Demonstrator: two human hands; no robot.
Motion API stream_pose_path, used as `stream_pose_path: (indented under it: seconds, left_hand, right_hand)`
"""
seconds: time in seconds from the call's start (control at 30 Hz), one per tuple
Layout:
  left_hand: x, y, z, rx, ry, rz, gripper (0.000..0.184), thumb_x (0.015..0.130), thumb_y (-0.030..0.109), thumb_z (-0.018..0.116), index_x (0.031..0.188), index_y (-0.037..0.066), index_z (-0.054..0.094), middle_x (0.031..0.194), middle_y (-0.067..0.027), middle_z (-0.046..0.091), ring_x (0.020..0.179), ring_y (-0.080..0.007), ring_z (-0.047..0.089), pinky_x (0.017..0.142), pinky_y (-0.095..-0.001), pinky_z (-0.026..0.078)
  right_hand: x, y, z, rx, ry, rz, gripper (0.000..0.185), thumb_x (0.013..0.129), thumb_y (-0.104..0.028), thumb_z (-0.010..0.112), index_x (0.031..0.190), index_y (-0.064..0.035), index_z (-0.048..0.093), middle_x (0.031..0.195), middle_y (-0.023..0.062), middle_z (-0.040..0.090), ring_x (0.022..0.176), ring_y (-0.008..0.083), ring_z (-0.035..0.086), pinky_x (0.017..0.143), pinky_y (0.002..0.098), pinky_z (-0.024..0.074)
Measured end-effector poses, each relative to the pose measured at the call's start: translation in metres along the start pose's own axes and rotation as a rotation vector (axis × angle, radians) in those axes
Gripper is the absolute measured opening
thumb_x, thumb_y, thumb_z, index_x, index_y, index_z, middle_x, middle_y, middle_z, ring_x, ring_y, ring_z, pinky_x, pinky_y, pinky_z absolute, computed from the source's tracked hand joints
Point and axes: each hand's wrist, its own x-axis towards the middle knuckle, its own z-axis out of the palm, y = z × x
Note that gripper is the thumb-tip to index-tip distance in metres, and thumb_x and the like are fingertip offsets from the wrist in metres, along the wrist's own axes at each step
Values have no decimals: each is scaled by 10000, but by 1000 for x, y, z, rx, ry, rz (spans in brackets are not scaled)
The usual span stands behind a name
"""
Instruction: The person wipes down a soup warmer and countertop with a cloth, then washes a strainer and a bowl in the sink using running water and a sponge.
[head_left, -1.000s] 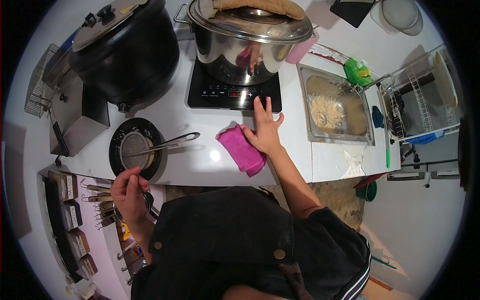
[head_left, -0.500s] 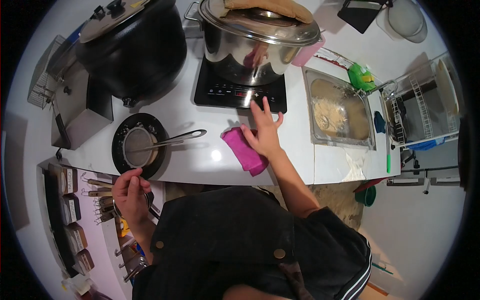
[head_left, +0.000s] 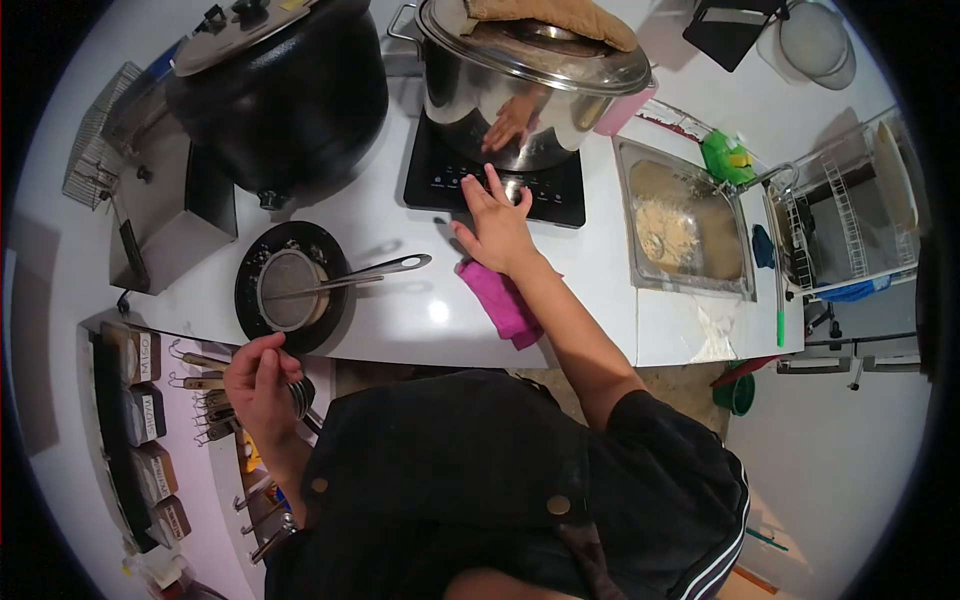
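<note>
- Leftward across the front of the cooktop (head_left: 555, 200), the right hand (head_left: 497, 232) has been shifted since the earlier frame; the view has also been turned slightly, and the left hand (head_left: 262, 385) is held much as before.
- Part of the control panel (head_left: 450, 182) is covered by the right fingers, and its display cannot be read.
- Partly hidden beneath the right wrist and forearm, the pink cloth (head_left: 495, 305) is seen crumpled on the white counter (head_left: 400, 335), in front of the cooktop.
- Behind the left hand, a looped metal object (head_left: 303, 397) is mostly hidden; whether it is gripped cannot be told.
- At the top edge, the steel pot (head_left: 470, 100) and the black pot (head_left: 290, 110) are cut off.
- The right hand is held open, palm down, with fingers spread and nothing grasped; its fingertips are placed over the panel, but contact cannot be confirmed.
- The left hand is held half closed, fingers curled towards the thumb, just beside the near rim of the black bowl (head_left: 245, 292).
- Across that bowl a fine strainer (head_left: 286, 285) is rested, its handle pointed towards the cloth.
- The steel pot is set on the cooktop, its lid topped by a folded brown cloth (head_left: 565, 17).
</note>
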Motion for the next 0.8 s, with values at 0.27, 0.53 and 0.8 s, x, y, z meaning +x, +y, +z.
stream_pose_path:
  seconds: [0.27,0.53,0.8]
  left_hand:
    - [-2,-5,-18,22,86,-37,185,852,90,508,964,-38,581,661,-57,549,545,-96,494,523,-192,404]
    - [1,-7,-18,-6,72,-19,182,850,74,506,971,-42,576,669,-57,547,560,-92,497,527,-192,407]
    - [7,-5,-10,-24,-13,-44,180,850,74,507,970,-40,577,678,-59,566,563,-86,509,523,-179,406]
  right_hand:
    - [2,-8,4,-37,-19,72,626,766,-350,527,1253,9,368,1306,127,393,1300,294,214,881,647,175]
    - [-2,-4,9,-6,-18,101,652,759,-345,549,1275,-3,345,1326,121,371,1303,284,211,897,643,164]
    - [2,-4,3,-1,-49,68,657,751,-344,528,1270,13,341,1333,140,357,1301,291,208,908,637,155]
